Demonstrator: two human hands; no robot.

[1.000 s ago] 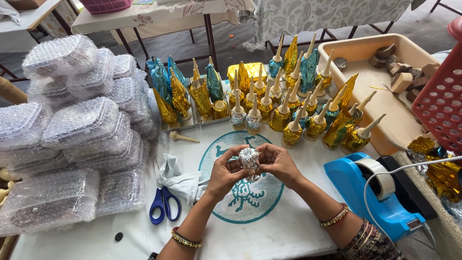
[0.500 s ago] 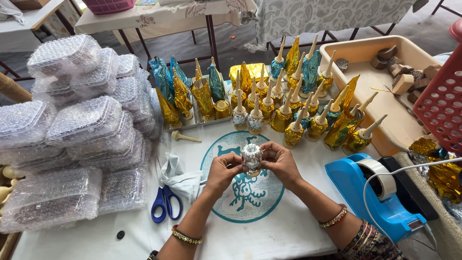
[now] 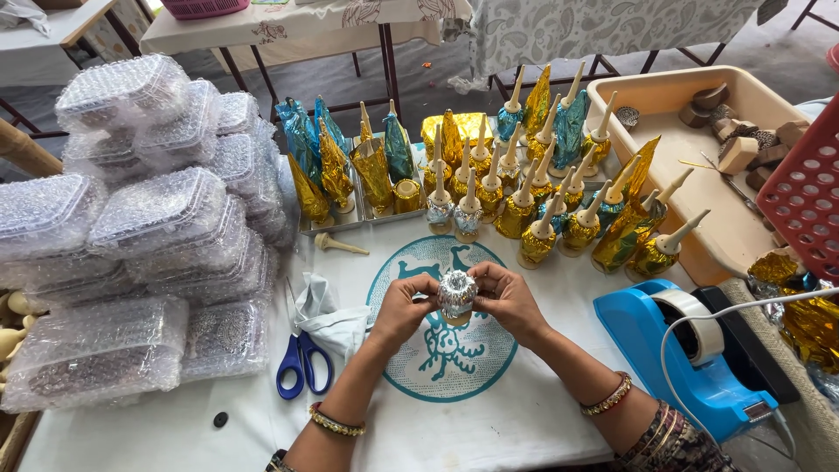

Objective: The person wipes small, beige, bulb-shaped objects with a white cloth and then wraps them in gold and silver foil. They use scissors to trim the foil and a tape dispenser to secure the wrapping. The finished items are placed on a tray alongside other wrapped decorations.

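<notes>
Both of my hands hold a small silver foil-wrapped piece over the middle of the white table. My left hand pinches its left side and my right hand pinches its right side, fingers pressed into the foil. Beneath them lies a round teal emblem printed on the table cover. Just beyond my hands stand rows of gold, blue and silver foil-wrapped cone-topped pieces, several on metal trays.
Stacks of bubble-wrapped clear boxes fill the left. Blue-handled scissors and a crumpled cloth lie left of my hands. A blue tape dispenser sits at right, with a beige tray of wooden parts and a red basket behind.
My hands have stayed in place, turning and pressing the silver foil piece slightly; the view has shifted a little.
</notes>
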